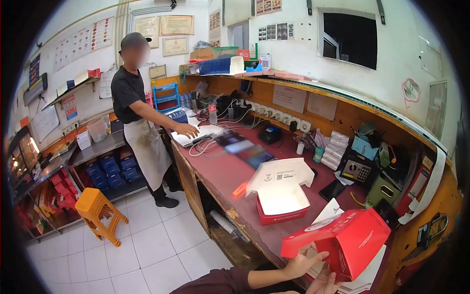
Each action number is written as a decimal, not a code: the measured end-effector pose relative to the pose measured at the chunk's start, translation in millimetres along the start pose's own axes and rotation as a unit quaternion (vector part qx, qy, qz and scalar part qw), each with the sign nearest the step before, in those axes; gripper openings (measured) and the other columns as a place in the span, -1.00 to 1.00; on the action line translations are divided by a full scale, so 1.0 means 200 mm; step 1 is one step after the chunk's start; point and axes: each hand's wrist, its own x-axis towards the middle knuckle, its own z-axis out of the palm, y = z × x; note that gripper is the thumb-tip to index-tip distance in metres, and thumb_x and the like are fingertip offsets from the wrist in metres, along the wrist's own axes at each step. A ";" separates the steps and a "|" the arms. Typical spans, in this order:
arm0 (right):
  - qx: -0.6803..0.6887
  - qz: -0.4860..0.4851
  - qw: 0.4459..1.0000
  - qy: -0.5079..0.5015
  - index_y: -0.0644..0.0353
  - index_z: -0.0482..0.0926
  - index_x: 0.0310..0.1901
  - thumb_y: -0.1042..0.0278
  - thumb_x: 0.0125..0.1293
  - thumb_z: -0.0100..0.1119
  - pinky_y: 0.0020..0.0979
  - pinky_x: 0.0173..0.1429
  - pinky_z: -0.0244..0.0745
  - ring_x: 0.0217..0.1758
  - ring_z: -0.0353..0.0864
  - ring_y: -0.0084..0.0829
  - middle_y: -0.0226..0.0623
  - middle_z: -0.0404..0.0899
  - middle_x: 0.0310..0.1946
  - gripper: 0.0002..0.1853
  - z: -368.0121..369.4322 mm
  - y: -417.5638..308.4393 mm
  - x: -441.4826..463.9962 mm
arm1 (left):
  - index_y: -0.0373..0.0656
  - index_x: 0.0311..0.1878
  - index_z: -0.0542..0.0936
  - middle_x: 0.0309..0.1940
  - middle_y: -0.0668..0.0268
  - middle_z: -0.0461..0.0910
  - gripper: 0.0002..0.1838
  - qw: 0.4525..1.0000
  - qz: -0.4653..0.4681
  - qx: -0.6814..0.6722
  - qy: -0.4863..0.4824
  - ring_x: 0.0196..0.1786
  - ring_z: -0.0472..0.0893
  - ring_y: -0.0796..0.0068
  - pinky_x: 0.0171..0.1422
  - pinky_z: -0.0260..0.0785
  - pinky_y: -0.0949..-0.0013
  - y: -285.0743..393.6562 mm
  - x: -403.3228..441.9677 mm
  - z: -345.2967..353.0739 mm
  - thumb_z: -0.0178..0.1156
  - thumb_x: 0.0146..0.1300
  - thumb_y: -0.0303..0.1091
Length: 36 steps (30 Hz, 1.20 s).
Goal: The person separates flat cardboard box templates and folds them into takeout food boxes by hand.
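Observation:
A red cardboard food box (350,240), partly folded with its lid flap hanging out to the left, is held up over the front right of the table. My left hand (306,262) grips its left side, the thumb against the panel. Lower down, my right hand (324,283) has its fingers closed on the bottom edge; part of this hand is cut off by the frame. Beneath the box lie flat white cardboard sheets (364,279). Just beyond it stands an open box (283,198), red outside and white inside, its printed lid raised.
On the dark red table (210,166) are an orange cutter-like object (240,190), a black phone (332,190), a safe (356,169) and a plastic bottle (212,113). A co-worker (131,93) stands at the far end, one hand over the table. An orange stool (100,208) stands on the floor.

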 end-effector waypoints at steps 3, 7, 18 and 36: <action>0.021 0.022 1.000 0.008 0.26 0.22 0.24 0.70 0.20 0.01 -0.12 0.38 0.15 0.26 0.30 -0.17 -0.12 0.28 0.22 -0.47 0.09 -0.09 0.02 | -0.16 -0.27 0.50 -0.20 0.39 0.56 -0.85 0.999 -0.040 0.021 -0.019 -0.21 0.51 0.65 -0.10 0.35 0.52 0.02 0.02 -0.06 0.29 0.14 -0.47; 0.002 0.032 0.999 -0.010 0.22 0.23 0.24 0.64 0.22 0.03 -0.15 0.37 0.19 0.23 0.34 -0.20 -0.14 0.32 0.19 -0.48 0.01 -0.06 0.02 | -0.17 -0.04 0.49 -0.15 0.39 0.55 -0.68 0.993 -0.099 -0.062 -0.002 -0.21 0.51 0.58 -0.06 0.37 0.48 0.08 0.00 0.00 0.30 0.13 -0.45; -0.013 -0.045 0.998 -0.034 0.29 0.27 0.19 0.53 0.21 0.09 -0.20 0.27 0.29 0.15 0.42 -0.25 -0.16 0.41 0.11 -0.52 -0.02 0.07 -0.01 | -0.12 0.03 0.47 -0.09 0.41 0.55 -0.65 0.893 -0.305 -0.325 -0.057 0.07 0.43 0.57 0.19 0.26 0.38 -0.02 -0.01 -0.02 0.27 0.18 -0.38; -0.049 0.029 0.971 -0.231 0.29 0.39 0.05 0.58 0.26 0.05 -0.34 0.21 0.34 0.05 0.47 -0.31 -0.16 0.45 0.05 -0.69 0.00 -0.01 0.07 | -0.12 0.15 0.38 0.03 0.34 0.49 -0.49 0.961 -0.225 -0.151 -0.048 0.11 0.43 0.53 0.20 0.27 0.39 0.15 -0.01 0.05 0.31 0.14 -0.34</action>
